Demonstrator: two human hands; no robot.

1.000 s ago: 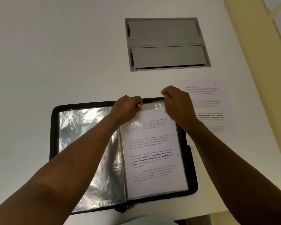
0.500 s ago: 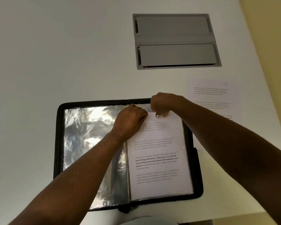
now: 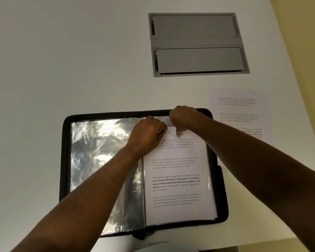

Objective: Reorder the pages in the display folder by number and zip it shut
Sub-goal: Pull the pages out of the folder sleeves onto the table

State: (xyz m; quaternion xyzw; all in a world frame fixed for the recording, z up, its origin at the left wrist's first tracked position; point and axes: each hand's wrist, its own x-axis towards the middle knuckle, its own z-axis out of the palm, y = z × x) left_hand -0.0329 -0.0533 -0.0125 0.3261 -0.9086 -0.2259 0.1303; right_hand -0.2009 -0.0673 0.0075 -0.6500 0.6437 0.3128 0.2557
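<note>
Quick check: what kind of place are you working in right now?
Likely an office desk: a white desk with a built-in grey cable hatch, an open folder, and a loose printed page beside it.

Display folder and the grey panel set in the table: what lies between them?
Only bare white table between the display folder and the grey panel, in the head view.

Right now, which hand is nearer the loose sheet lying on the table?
Right. The right hand is at the folder's top edge, closer to the loose sheet on its right; the left hand sits farther left.
</note>
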